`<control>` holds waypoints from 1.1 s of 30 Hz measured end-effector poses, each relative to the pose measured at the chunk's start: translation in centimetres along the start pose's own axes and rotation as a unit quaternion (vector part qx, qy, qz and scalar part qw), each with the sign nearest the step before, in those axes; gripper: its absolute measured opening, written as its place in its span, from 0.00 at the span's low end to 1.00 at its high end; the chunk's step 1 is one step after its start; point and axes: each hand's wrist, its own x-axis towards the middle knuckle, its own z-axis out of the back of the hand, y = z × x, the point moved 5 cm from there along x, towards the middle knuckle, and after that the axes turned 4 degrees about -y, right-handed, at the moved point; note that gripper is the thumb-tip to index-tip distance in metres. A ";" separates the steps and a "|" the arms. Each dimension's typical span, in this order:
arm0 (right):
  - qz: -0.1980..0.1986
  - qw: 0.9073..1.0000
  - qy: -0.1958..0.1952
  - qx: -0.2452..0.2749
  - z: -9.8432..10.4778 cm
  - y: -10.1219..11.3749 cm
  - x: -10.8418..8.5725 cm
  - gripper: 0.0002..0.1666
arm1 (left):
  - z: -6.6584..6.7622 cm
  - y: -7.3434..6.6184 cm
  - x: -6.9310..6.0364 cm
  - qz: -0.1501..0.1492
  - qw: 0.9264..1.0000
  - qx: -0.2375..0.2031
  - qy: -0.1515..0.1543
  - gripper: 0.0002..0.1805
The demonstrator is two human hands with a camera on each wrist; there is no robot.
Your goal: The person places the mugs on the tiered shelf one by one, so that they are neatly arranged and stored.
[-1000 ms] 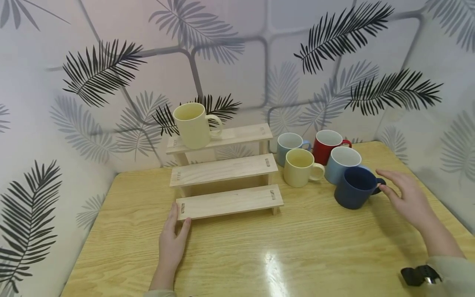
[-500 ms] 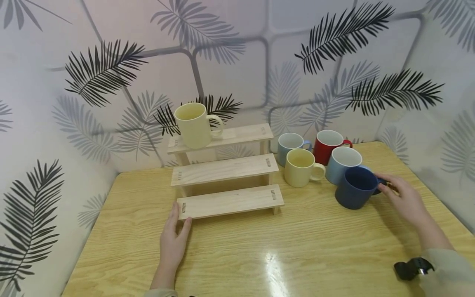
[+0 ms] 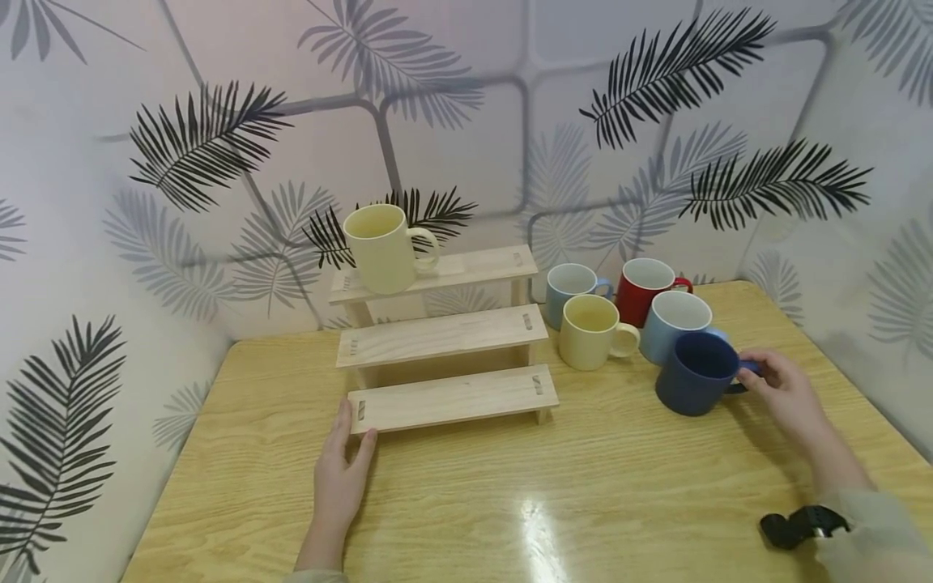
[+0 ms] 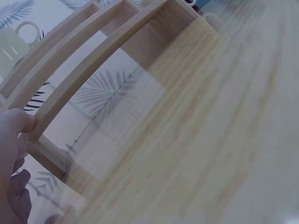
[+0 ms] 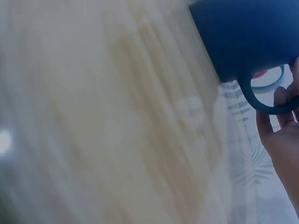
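Observation:
A dark blue mug [image 3: 696, 374] stands at the right of the table, tipped slightly to the left. My right hand [image 3: 790, 401] pinches its handle, and the right wrist view shows fingers through and around that handle [image 5: 261, 106]. At the left front corner of a three-step wooden shelf [image 3: 452, 401], my left hand [image 3: 341, 478] grips the end of the lowest board. The left wrist view shows the thumb [image 4: 21, 121] against the board's edge, with the other fingers bent. A pale yellow mug [image 3: 381, 251] stands upright on the top step, at its left end.
Behind and left of the dark blue mug stand a light blue mug [image 3: 663, 344], a red mug [image 3: 636, 304], a yellow mug [image 3: 583, 348] and another light blue mug [image 3: 561, 300], close together. A leaf-patterned wall [image 3: 466, 162] closes off the back of the wooden table [image 3: 619, 502].
My right hand has come in to the left and closed its fingers on the dark blue mug's handle. The mug has shifted very slightly. The left hand stays at the shelf.

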 end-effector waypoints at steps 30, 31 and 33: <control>0.022 0.998 -0.047 0.019 -5.5 7.4 0.4 0.07 | 0.1 -0.1 -0.2 0.013 1.000 -0.001 0.004 0.39; 0.026 0.998 -0.045 0.038 -5.8 7.9 0.5 0.07 | 0.1 -0.1 -0.1 0.012 1.000 -0.003 0.003 0.39; 0.034 0.997 -0.042 0.063 -6.6 9.0 0.8 0.07 | 0.1 -0.1 -0.1 0.012 1.000 -0.004 0.002 0.38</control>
